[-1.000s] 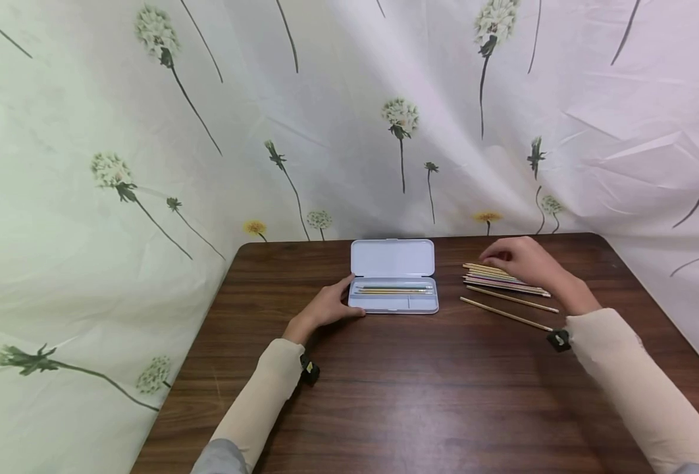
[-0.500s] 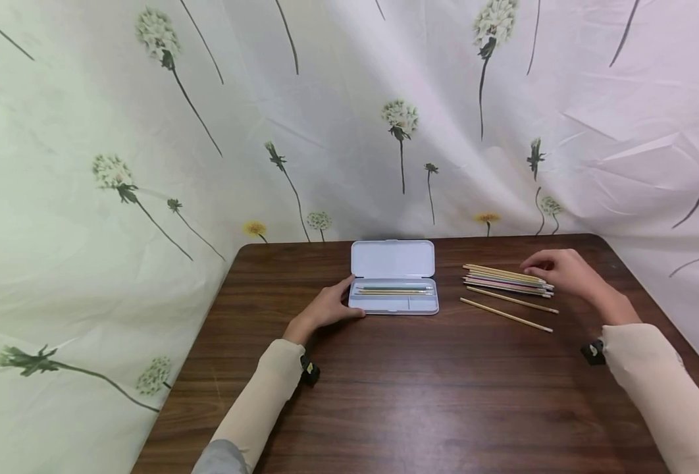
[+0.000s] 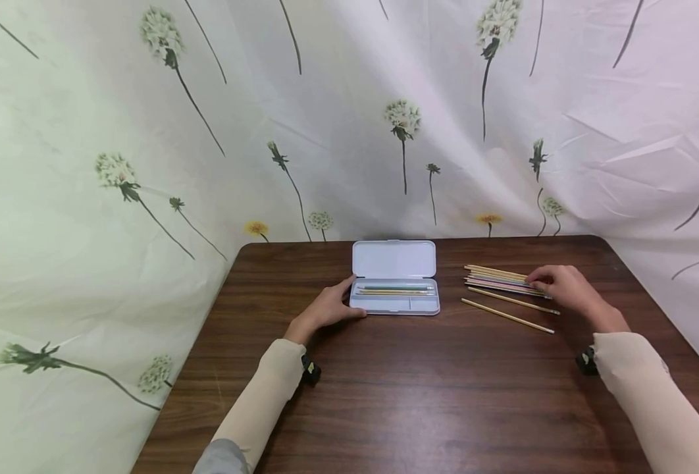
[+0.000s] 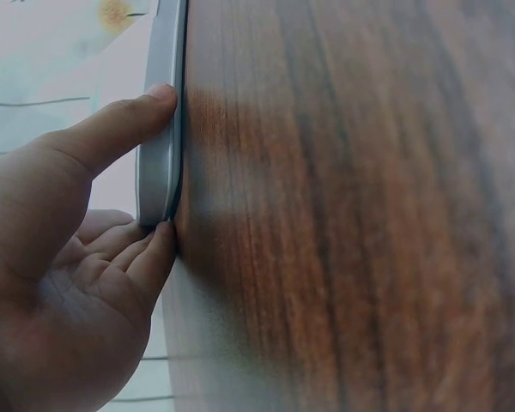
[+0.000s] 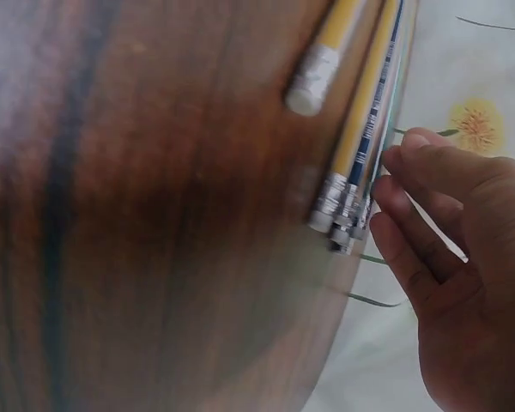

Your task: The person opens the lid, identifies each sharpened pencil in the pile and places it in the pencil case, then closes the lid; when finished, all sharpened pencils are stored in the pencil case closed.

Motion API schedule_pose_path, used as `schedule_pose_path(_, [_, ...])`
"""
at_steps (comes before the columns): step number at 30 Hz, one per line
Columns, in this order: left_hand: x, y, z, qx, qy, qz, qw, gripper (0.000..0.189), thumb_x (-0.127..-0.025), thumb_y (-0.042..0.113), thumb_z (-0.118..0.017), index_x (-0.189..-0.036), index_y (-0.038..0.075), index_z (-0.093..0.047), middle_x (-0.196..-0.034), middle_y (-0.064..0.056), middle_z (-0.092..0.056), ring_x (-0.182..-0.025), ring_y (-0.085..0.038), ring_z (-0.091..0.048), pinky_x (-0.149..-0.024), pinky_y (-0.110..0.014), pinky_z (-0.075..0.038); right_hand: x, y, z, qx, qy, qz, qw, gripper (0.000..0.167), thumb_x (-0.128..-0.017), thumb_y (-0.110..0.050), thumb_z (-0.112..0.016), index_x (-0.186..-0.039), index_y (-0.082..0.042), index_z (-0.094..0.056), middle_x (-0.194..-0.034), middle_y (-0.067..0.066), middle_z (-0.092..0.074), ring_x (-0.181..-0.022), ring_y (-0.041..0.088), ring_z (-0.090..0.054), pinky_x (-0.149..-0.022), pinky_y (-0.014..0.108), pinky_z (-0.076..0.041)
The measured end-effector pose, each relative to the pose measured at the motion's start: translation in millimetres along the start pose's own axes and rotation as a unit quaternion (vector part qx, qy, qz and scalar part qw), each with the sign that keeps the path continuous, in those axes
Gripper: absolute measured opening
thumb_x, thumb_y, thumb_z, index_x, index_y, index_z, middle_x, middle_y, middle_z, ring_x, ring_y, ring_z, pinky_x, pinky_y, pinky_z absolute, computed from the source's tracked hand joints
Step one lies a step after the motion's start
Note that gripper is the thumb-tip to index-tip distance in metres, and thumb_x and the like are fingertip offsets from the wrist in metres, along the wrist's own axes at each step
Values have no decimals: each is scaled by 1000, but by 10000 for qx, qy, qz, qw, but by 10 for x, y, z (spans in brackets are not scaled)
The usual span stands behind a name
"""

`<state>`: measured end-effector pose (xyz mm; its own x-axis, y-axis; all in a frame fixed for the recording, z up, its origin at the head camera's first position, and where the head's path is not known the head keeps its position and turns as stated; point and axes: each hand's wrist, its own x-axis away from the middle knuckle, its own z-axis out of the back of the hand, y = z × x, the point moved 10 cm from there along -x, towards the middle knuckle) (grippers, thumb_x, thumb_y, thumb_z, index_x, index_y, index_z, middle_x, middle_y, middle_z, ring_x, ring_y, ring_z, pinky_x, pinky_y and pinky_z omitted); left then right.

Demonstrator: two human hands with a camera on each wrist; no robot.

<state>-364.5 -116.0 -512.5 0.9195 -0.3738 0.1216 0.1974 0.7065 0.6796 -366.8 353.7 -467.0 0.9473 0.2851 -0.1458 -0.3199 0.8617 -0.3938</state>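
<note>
Bundle at the right hand is judged most liable to scatter

The table is spread beneath both hands; anything round could be rolled across its flat top if nudged.

On it, the opened case is placed just right of the left hand, by which its end is gripped, thumb against the front wall. It could be pulled askew, and its contents jostled, if that arm were shifted. The lid is folded back on the far side; it might be tipped shut if its edge were knocked. In the rear compartment a few stored pencils are held, green and yellow; they cannot be counted surely. The front is split by a divider, and no pencil is seen there.

The bundle is partly covered by the right hand, whose thumb and fingertips are brought close together; whether a pencil is pinched cannot be told. If one were drawn from the middle, its neighbours could be dragged along. Nearer the person than that hand's fingers, two loose pencils are laid; they could be set rolling by the wrist. Since the eraser ends are crowded at the fingertips, two might be caught instead of one.
</note>
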Motion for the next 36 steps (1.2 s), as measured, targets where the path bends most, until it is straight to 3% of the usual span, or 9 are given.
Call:
schedule_pose_path(6, [10,19,14,21,12,-39,10000,100,-93,36,-85,-171,14,-26,-171,-15,-39,-157,-31,-41,-125,-49,-38,-10,-24,-73,192,56,119,9997,9,-97,-1,-73,-100,-2,-82,-95,14,-79,-82,21,-69,-74,46,-55])
schedule_pose_path(16, [4,17,14,35,3,-28,10000,98,-94,35,-84,-171,13,-26,-171,-14,-39,-157,-30,-41,-125,-49,-38,-43,-62,-119,500,-27,324,9982,12,-95,2,-71,-98,-4,-81,-96,13,-77,-90,35,-73,-83,60,-55])
schedule_pose_path(26, [13,25,21,-17,-13,23,10000,99,-94,35,-84,-171,13,-26,-172,-14,-37,-158,-30,-40,-125,-49,-38,-57,-57,-105,383,-319,263,9984,14,-95,4,-70,-100,-4,-82,-96,13,-78,-94,36,-73,-85,61,-55])
schedule_pose_path(36, [3,32,13,-48,2,-107,9999,98,-94,33,-84,-170,10,-27,-170,-16,-40,-155,-31,-43,-123,-49,-41,-68,2,-175,329,-489,100,9982,8,-94,-1,-74,-100,-3,-80,-89,6,-75,-79,17,-66,-72,45,-54])
